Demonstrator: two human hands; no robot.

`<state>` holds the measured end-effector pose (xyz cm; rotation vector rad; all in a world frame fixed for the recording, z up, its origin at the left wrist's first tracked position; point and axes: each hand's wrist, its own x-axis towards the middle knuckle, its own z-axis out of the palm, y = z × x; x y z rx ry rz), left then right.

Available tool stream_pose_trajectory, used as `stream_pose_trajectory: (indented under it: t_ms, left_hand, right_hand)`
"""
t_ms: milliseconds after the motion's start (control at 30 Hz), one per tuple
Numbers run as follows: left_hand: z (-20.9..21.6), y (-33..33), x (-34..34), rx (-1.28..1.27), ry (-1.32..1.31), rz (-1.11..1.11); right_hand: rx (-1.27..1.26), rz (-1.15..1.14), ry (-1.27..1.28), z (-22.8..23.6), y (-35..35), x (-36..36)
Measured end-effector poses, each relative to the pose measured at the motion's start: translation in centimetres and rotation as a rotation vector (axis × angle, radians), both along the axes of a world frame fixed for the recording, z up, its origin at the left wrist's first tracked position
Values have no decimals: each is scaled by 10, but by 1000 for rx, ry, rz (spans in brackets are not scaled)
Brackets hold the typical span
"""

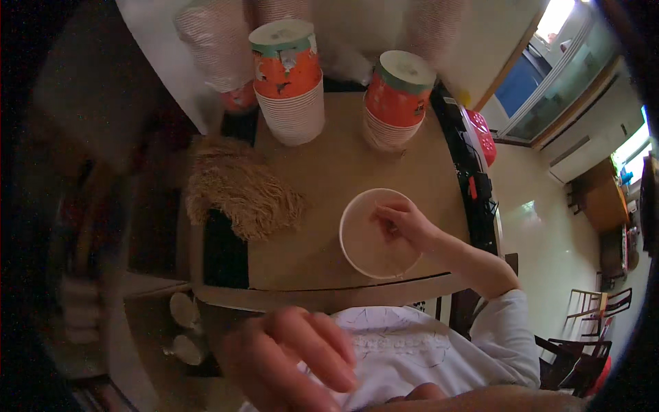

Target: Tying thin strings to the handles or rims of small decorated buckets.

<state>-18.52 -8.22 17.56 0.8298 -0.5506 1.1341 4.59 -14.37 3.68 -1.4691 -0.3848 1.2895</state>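
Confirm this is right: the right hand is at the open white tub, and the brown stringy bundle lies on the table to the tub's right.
Not right: in the head view, the brown stringy bundle lies to the left of the open white tub. The right hand is at the tub, and the bundle is on the table.

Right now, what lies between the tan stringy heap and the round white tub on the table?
In the head view, a bare strip of brown tabletop lies between the tan stringy heap and the round white tub.
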Motion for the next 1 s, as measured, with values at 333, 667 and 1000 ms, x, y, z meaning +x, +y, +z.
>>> stream_pose_trajectory:
  t_ms: [333, 667, 1000]
  left_hand:
    - [-14, 22, -20, 202, -158, 4]
    - [-90, 106, 97, 31, 844, 98]
    - [-186, 122, 162, 439, 1136, -356]
  right_hand:
    - [-40, 17, -19, -6, 7, 5]
    - [-26, 46, -68, -2, 9, 4]
    - [-25, 7, -37, -7, 9, 10]
